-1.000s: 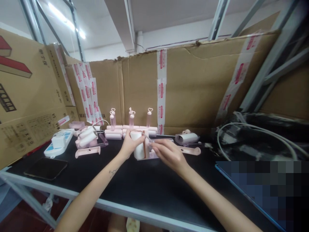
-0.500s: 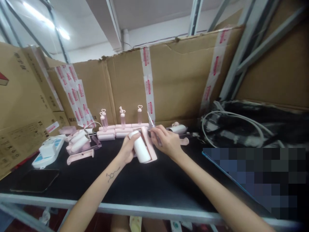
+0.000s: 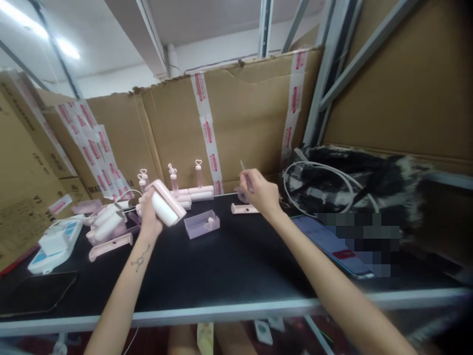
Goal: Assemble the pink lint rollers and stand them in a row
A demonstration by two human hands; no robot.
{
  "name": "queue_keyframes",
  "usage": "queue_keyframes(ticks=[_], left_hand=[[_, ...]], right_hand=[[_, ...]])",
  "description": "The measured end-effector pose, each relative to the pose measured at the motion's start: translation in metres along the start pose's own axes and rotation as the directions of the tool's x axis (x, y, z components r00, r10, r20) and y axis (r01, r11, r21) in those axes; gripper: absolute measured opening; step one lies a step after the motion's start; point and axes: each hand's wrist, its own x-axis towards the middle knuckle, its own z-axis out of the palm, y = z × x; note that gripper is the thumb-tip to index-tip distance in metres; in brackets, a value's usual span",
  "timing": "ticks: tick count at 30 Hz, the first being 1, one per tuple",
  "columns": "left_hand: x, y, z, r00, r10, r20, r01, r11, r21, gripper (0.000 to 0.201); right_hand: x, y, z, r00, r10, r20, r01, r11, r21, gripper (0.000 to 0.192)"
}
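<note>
Cardboard walls taped in red and white close off the back of a black tabletop. At nine o'clock lie a dark phone and a white power strip, then a loose heap of pink and white roller parts with a pink handle in front. Behind, toward twelve o'clock, a row of finished rollers with heart-topped handles stands against the cardboard, so several pieces look already assembled.

The left hand is clenched around a white lint roller in its pink cover, lifted off the tabletop and tilted. Just beside it at center sits an open translucent pink case. The right hand reaches to one o'clock, its grip pinched on a thin clear strip, above another pink handle lying flat. By my judgement the held roller is partway done; loose parts remain. At three o'clock lie white cables on dark material.
</note>
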Motion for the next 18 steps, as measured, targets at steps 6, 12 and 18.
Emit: queue_keyframes(ticks=[6, 12, 18], left_hand=[[-0.006, -0.029, -0.007, 0.989, -0.086, 0.117, 0.062, 0.979, 0.196, 0.039], [-0.023, -0.038, -0.007, 0.957, -0.180, 0.226, 0.116, 0.956, 0.268, 0.038], [-0.045, -0.045, 0.004, 0.891, -0.298, 0.342, 0.222, 0.944, 0.243, 0.034]], right_hand=[[-0.012, -0.001, 0.033, 0.912, -0.137, 0.386, 0.116, 0.990, 0.078, 0.014], [-0.020, -0.024, 0.028, 0.947, -0.091, 0.307, -0.018, 0.942, 0.335, 0.015], [-0.030, -0.065, 0.012, 0.967, -0.085, 0.241, -0.154, 0.559, 0.815, 0.041]])
